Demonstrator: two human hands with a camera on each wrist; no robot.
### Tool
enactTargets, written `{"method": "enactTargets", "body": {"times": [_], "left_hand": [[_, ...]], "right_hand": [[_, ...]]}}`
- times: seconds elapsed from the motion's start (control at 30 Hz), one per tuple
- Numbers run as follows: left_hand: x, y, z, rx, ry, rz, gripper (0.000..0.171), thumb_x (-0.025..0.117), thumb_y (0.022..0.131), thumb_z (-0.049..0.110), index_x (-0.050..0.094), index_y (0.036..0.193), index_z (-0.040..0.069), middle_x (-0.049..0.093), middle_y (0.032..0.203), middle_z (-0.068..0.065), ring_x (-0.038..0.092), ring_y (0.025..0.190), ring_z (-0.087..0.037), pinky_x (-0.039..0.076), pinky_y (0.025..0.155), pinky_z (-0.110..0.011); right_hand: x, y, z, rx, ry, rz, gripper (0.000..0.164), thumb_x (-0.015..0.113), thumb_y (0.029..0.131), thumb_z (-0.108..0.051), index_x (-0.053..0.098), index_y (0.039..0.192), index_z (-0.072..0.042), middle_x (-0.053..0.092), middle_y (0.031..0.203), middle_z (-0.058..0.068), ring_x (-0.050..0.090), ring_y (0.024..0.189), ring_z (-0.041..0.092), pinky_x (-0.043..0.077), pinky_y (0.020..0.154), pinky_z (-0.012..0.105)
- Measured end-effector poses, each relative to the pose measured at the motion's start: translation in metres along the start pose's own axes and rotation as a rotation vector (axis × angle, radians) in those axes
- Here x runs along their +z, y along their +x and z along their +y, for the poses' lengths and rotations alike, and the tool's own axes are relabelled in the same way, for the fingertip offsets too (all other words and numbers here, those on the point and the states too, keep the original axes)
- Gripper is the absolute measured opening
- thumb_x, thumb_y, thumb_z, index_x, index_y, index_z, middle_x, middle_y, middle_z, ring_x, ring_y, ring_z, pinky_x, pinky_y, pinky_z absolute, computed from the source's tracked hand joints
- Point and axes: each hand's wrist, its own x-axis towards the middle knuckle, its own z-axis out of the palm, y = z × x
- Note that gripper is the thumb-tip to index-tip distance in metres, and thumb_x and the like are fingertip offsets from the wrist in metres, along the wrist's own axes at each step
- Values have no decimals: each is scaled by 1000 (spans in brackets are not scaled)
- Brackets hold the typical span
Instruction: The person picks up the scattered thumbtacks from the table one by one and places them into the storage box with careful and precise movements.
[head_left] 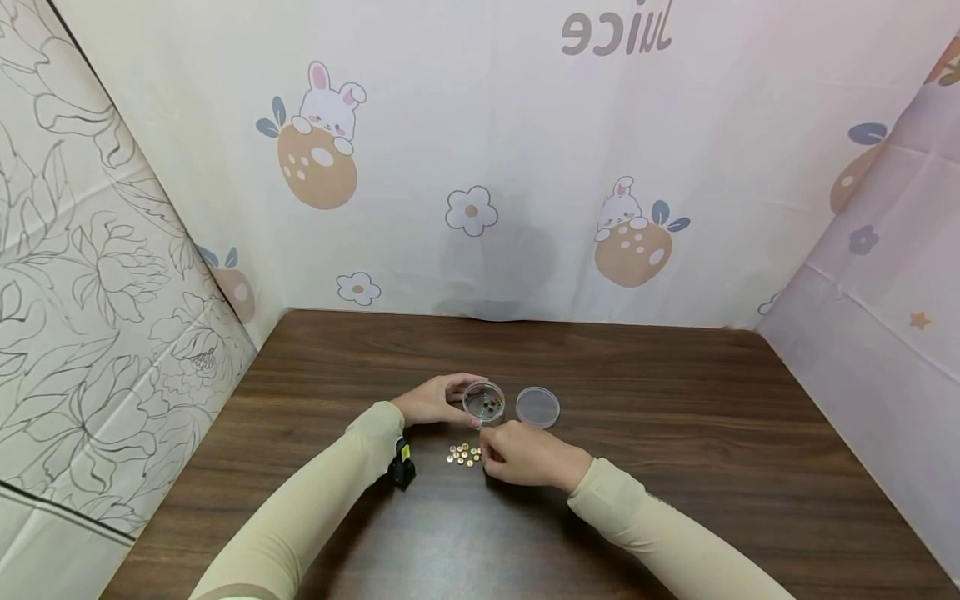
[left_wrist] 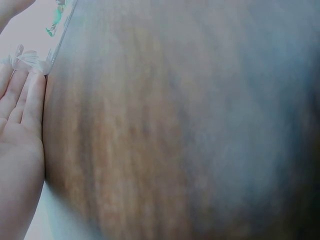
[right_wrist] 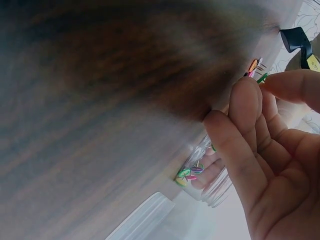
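My left hand (head_left: 433,402) grips a clear round plastic jar (head_left: 483,385), thumb on the near side and fingers on the far side. Coloured thumbtacks (head_left: 491,406) lie inside it. Just in front of the jar, several thumbtacks (head_left: 461,455) are spread on the table with gold undersides up. At their right edge is my right hand (head_left: 532,457), thumb and forefinger closed together. Between those fingertips, the right wrist view shows a green-edged thumbtack (right_wrist: 263,78). Only the palm and straight fingers (left_wrist: 33,100) of the left hand show in the left wrist view, against the jar's side.
A clear round lid (head_left: 538,407) lies flat to the right of the jar. A black wrist device (head_left: 402,467) with a yellow label sits at my left wrist. The dark wooden table (head_left: 675,400) ends at a printed curtain (head_left: 525,275) behind.
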Motion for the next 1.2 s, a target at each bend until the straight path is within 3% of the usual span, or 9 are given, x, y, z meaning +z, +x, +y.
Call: {"method": "enactTargets", "body": {"times": [0.67,0.97,1.2], "left_hand": [[1,0,0,8,0,8,75,78,76,21,41,141,13,51,134,-2,47,120,-17,41,102,-43],[-1,11,-26,12,15,11,75,80,73,33,44,138,26,53,129,10,49,115,-6,43,99,-39],[-3,12,-28,18,9,2,71,79,73,32,45,136,31,53,130,8,49,115,-7,44,98,-39]], "right_hand": [[0,-1,0,4,12,0,15,56,86,-11,54,73,-18,44,57,-12,37,45,-3,32,43,14],[-2,-1,4,22,111,-9,11,54,89,-11,56,80,-17,47,59,-11,39,47,-2,36,46,16],[-8,3,8,18,136,60,8,54,89,-11,57,83,-16,52,62,-12,43,49,-3,41,47,16]]}}
